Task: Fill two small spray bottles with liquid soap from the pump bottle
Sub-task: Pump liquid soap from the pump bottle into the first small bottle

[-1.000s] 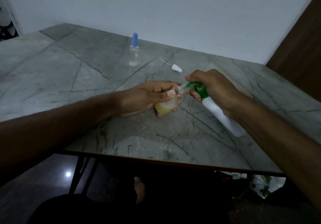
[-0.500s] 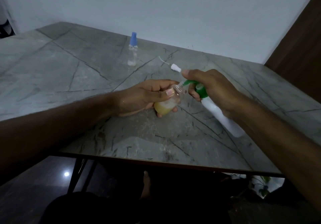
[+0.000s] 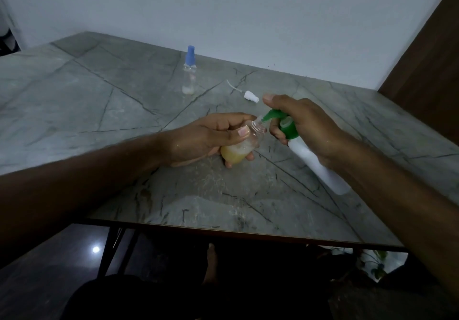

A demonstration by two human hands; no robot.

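While both hands work near the table's (image 3: 74, 111) front edge:
Left hand (image 3: 198, 138): grips tilted spray bottle (image 3: 238, 148).
Right hand (image 3: 308, 126): grips pump bottle (image 3: 318, 165), spout at bottle mouth.
Open room: far left tabletop.

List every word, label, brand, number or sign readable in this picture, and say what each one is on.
None can be read.
White pump bottle with green pump head: no print shows on the visible side.
Small clear spray bottle holding yellow liquid: no label in view.
Small clear spray bottle with blue cap: too small and dim to tell.
Loose white spray nozzle: plain.
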